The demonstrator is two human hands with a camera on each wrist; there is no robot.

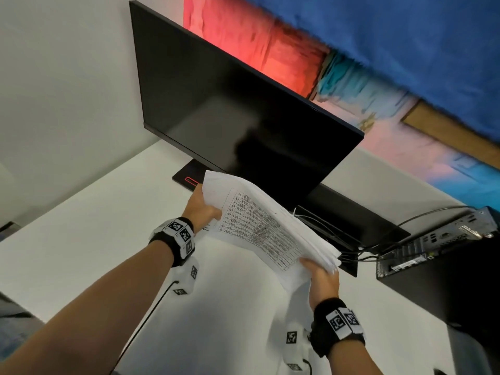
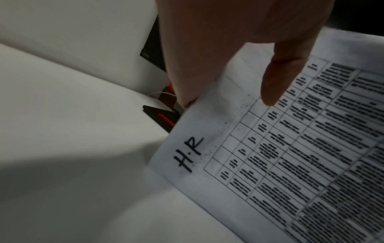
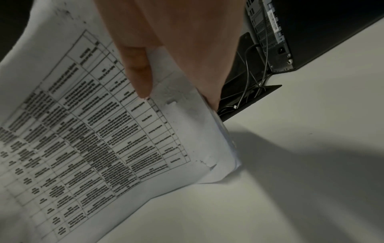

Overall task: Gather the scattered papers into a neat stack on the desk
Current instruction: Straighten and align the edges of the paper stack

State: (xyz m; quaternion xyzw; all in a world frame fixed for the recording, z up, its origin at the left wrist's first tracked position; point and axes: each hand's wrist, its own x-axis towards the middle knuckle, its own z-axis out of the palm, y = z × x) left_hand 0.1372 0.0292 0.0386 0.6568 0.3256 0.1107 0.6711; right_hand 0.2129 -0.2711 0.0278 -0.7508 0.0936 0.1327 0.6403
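A thick bundle of white papers (image 1: 265,226), its top sheet a printed table, is held tilted above the white desk (image 1: 89,234) in front of the monitor. My left hand (image 1: 201,208) grips the bundle's left edge, thumb on top of the sheet (image 2: 270,92), which is marked "H.R" (image 2: 188,154). Gripping the near right corner is my right hand (image 1: 323,277), its thumb lying on the printed table (image 3: 139,75). The sheet edges at the right (image 3: 226,136) are uneven, and a lower sheet hangs toward the desk (image 1: 295,277).
A black monitor (image 1: 238,109) on a stand with a red-marked base (image 1: 186,178) stands just behind the papers. To the right lie a black cable tray (image 1: 332,234) with cables and a small computer (image 1: 433,244). A dark cable (image 1: 146,320) crosses the desk beneath my left arm.
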